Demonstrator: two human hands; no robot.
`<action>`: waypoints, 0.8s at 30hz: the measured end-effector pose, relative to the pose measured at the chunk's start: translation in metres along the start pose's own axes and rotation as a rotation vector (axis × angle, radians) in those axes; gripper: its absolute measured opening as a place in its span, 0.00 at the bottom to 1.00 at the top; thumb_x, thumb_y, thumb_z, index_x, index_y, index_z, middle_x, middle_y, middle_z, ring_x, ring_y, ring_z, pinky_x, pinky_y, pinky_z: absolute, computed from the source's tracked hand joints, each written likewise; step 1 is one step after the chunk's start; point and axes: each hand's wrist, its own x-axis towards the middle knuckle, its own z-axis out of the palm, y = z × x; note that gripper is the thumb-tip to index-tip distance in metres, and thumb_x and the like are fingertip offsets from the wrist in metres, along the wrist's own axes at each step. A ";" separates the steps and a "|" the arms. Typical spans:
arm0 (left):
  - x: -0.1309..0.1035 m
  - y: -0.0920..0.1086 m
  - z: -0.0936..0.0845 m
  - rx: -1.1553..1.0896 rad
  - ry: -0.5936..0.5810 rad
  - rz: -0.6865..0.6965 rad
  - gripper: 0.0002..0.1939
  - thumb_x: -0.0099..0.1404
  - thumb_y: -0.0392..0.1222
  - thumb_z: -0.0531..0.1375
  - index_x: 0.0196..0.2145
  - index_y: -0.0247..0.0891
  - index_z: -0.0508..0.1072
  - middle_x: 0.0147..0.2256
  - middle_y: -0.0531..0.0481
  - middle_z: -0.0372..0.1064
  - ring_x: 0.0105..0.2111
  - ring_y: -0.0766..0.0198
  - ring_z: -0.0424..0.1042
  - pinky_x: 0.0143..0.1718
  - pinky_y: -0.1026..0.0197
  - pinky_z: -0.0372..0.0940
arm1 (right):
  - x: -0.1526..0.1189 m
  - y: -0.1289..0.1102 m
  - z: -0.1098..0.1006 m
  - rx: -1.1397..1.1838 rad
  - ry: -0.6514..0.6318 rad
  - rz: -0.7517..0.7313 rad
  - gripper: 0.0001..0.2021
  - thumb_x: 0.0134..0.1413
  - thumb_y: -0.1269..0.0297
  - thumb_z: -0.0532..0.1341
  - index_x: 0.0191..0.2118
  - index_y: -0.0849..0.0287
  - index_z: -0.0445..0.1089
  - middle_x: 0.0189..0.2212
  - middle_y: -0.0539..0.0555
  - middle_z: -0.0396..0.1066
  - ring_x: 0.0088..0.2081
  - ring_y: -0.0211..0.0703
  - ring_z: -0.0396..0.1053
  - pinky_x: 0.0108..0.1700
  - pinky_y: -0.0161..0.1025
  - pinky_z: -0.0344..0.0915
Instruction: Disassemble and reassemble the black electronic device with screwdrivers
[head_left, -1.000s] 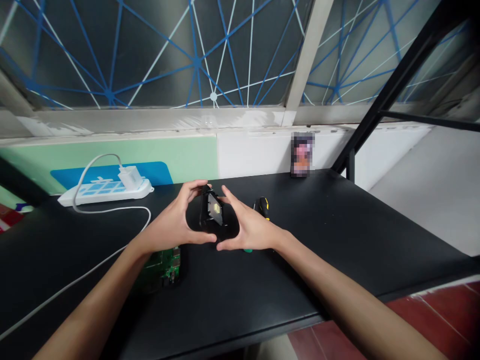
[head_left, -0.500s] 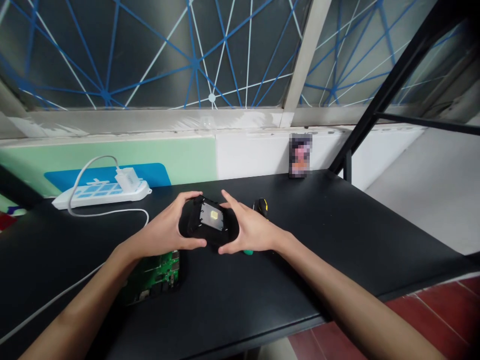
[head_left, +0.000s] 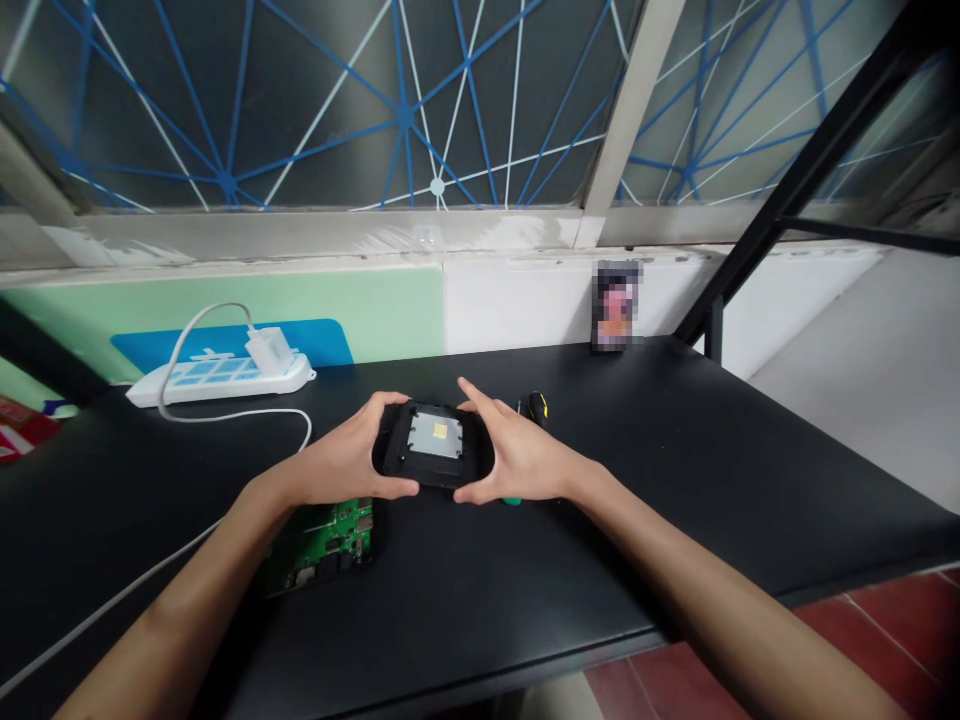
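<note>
A black plastic housing (head_left: 421, 468) with a silvery metal plate (head_left: 426, 434) and a small yellowish square on it is held between both hands above the black table. My left hand (head_left: 356, 452) grips its left side, thumb along the near edge. On the right side, my right hand (head_left: 511, 452) holds it, with one finger sticking up. A green circuit board (head_left: 337, 538) lies below my left wrist, partly hidden by the forearm.
A white power strip (head_left: 217, 380) with a plugged-in charger (head_left: 270, 350) stands at the back left, its cable (head_left: 97, 610) running forward. A yellow-black tool (head_left: 538, 408) lies behind my right hand. A pixelated upright object (head_left: 616, 306) leans on the wall. Red packaging (head_left: 26, 428) is far left.
The housing has tilted and turned in my hands, so its metal plate now looks more level and square. The whole view has shifted slightly, with the surroundings appearing farther right.
</note>
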 end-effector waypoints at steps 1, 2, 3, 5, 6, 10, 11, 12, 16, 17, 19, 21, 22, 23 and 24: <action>0.000 0.000 0.000 0.001 -0.014 -0.017 0.46 0.54 0.54 0.69 0.63 0.43 0.53 0.58 0.36 0.62 0.55 0.37 0.69 0.51 0.38 0.68 | 0.000 0.000 0.000 -0.005 0.002 0.002 0.68 0.37 0.48 0.74 0.74 0.64 0.29 0.62 0.71 0.62 0.63 0.67 0.59 0.62 0.64 0.60; 0.000 0.000 -0.001 0.002 -0.026 -0.034 0.46 0.54 0.54 0.69 0.63 0.42 0.53 0.58 0.36 0.62 0.55 0.37 0.68 0.52 0.39 0.67 | 0.000 0.000 0.000 -0.008 0.004 0.003 0.68 0.37 0.48 0.74 0.74 0.64 0.29 0.62 0.71 0.62 0.63 0.67 0.59 0.62 0.64 0.60; 0.001 -0.001 -0.001 0.001 -0.036 -0.050 0.47 0.53 0.55 0.69 0.64 0.42 0.53 0.59 0.36 0.61 0.56 0.37 0.67 0.54 0.39 0.66 | -0.001 0.000 0.000 -0.010 0.005 0.004 0.68 0.38 0.48 0.74 0.74 0.64 0.29 0.62 0.71 0.62 0.63 0.66 0.59 0.62 0.63 0.60; 0.001 -0.002 -0.003 0.001 -0.050 -0.073 0.48 0.54 0.56 0.70 0.65 0.44 0.53 0.62 0.38 0.59 0.59 0.38 0.65 0.56 0.40 0.65 | -0.001 -0.001 -0.001 -0.007 0.009 0.012 0.67 0.38 0.48 0.73 0.74 0.65 0.29 0.63 0.70 0.61 0.64 0.65 0.59 0.63 0.62 0.59; 0.001 -0.003 -0.003 0.004 -0.052 -0.080 0.48 0.54 0.57 0.69 0.66 0.45 0.52 0.63 0.39 0.58 0.60 0.38 0.64 0.58 0.40 0.63 | -0.001 -0.001 -0.001 -0.005 0.012 0.020 0.67 0.39 0.47 0.73 0.74 0.64 0.29 0.63 0.70 0.61 0.64 0.65 0.58 0.63 0.62 0.59; 0.001 -0.006 -0.004 0.053 -0.037 -0.092 0.50 0.56 0.61 0.68 0.68 0.48 0.50 0.70 0.41 0.47 0.67 0.38 0.54 0.65 0.37 0.54 | -0.002 -0.003 -0.002 -0.013 0.035 0.053 0.67 0.39 0.44 0.72 0.74 0.63 0.29 0.63 0.70 0.60 0.64 0.67 0.58 0.63 0.63 0.59; 0.001 -0.007 -0.004 0.062 -0.031 -0.093 0.50 0.56 0.62 0.68 0.68 0.47 0.50 0.70 0.40 0.46 0.68 0.39 0.52 0.65 0.37 0.52 | -0.002 -0.004 -0.002 -0.018 0.041 0.059 0.66 0.39 0.44 0.71 0.74 0.63 0.30 0.63 0.70 0.60 0.64 0.67 0.58 0.63 0.64 0.59; 0.001 -0.007 -0.003 0.069 -0.027 -0.092 0.50 0.56 0.62 0.68 0.69 0.47 0.50 0.71 0.40 0.45 0.68 0.39 0.50 0.66 0.36 0.51 | -0.002 -0.005 -0.002 -0.024 0.049 0.065 0.66 0.39 0.44 0.71 0.74 0.63 0.30 0.63 0.70 0.60 0.63 0.67 0.59 0.62 0.64 0.60; 0.002 -0.009 -0.003 0.084 -0.016 -0.070 0.49 0.58 0.64 0.66 0.69 0.46 0.50 0.71 0.39 0.45 0.69 0.39 0.50 0.66 0.36 0.51 | -0.002 -0.006 0.000 -0.062 0.093 0.082 0.64 0.40 0.44 0.71 0.74 0.63 0.32 0.62 0.71 0.62 0.62 0.68 0.61 0.61 0.65 0.61; 0.003 -0.010 -0.003 0.086 -0.014 -0.060 0.49 0.59 0.64 0.66 0.69 0.46 0.50 0.71 0.39 0.45 0.69 0.39 0.50 0.66 0.36 0.51 | -0.002 -0.006 0.001 -0.074 0.104 0.083 0.64 0.40 0.44 0.71 0.74 0.63 0.33 0.62 0.71 0.62 0.62 0.69 0.61 0.60 0.65 0.62; 0.003 -0.013 -0.002 0.086 -0.013 -0.044 0.48 0.59 0.64 0.65 0.69 0.46 0.51 0.70 0.39 0.46 0.68 0.39 0.51 0.66 0.36 0.52 | -0.002 -0.006 0.004 -0.095 0.122 0.078 0.63 0.40 0.44 0.70 0.74 0.63 0.34 0.62 0.70 0.63 0.62 0.69 0.61 0.59 0.65 0.63; 0.003 -0.015 -0.002 0.087 -0.015 -0.035 0.47 0.59 0.64 0.65 0.69 0.47 0.51 0.70 0.38 0.47 0.68 0.40 0.53 0.65 0.37 0.53 | -0.001 -0.006 0.007 -0.113 0.142 0.065 0.63 0.40 0.44 0.70 0.74 0.63 0.35 0.61 0.70 0.63 0.61 0.70 0.61 0.59 0.66 0.63; 0.003 -0.016 -0.001 0.088 -0.018 -0.033 0.47 0.59 0.64 0.65 0.68 0.47 0.51 0.70 0.38 0.47 0.68 0.40 0.53 0.65 0.37 0.54 | -0.001 -0.007 0.008 -0.123 0.150 0.059 0.63 0.40 0.44 0.70 0.74 0.63 0.35 0.61 0.70 0.63 0.61 0.70 0.61 0.58 0.66 0.63; 0.003 -0.017 -0.001 0.089 -0.021 -0.032 0.47 0.60 0.64 0.65 0.69 0.46 0.51 0.70 0.38 0.47 0.68 0.40 0.53 0.65 0.38 0.54 | -0.002 -0.007 0.009 -0.135 0.159 0.056 0.63 0.40 0.44 0.70 0.74 0.63 0.35 0.61 0.70 0.64 0.60 0.70 0.62 0.58 0.66 0.63; 0.003 -0.017 0.000 0.091 -0.025 -0.031 0.47 0.60 0.63 0.65 0.69 0.46 0.50 0.70 0.38 0.47 0.68 0.40 0.52 0.65 0.38 0.53 | -0.002 -0.008 0.009 -0.148 0.167 0.055 0.63 0.40 0.44 0.70 0.74 0.63 0.36 0.60 0.70 0.64 0.60 0.70 0.62 0.58 0.67 0.64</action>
